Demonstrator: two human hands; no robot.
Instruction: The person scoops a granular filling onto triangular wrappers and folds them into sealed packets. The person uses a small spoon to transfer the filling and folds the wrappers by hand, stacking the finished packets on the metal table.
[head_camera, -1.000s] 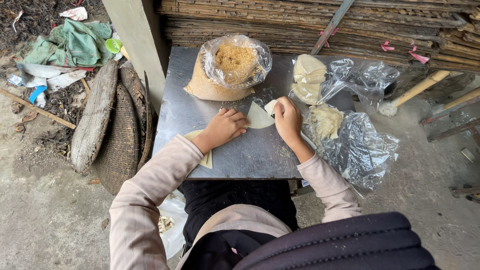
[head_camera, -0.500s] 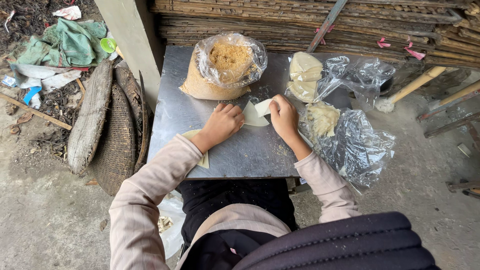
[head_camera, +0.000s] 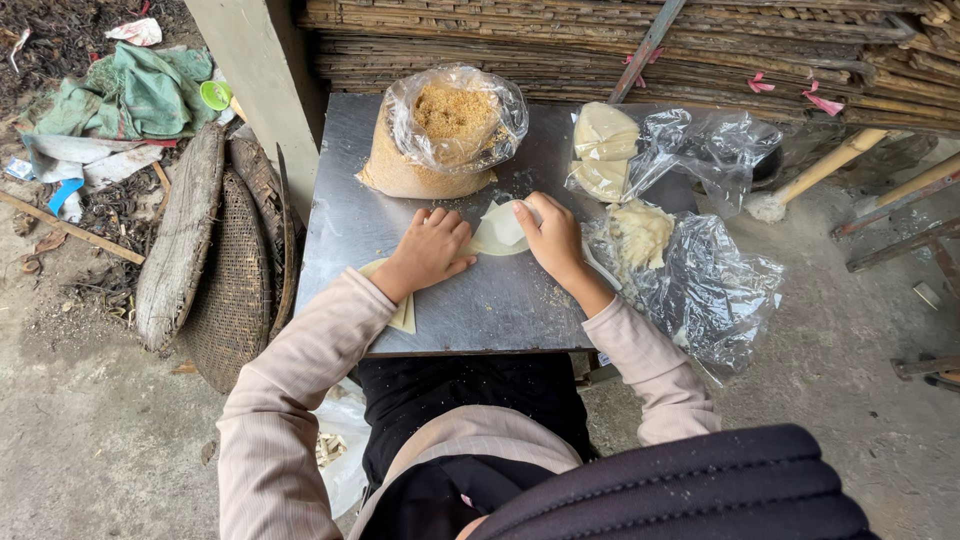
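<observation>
1. The left hand (head_camera: 432, 250) lies flat, fingers spread, on the metal table (head_camera: 350, 215) near its middle, pressing the left edge of a thin pale wrapper (head_camera: 497, 231).
2. The right hand (head_camera: 551, 236) curls its fingers over the wrapper's right edge and lifts it into a fold.
3. The step looks like folding or shaping the wrapper.
4. A bag of crumbs (head_camera: 445, 135) stands at the far edge; dough (head_camera: 603, 150) in clear plastic lies at the right edge.
5. Finishing the fold would call for even pressure, as the sheet looks thin.
</observation>
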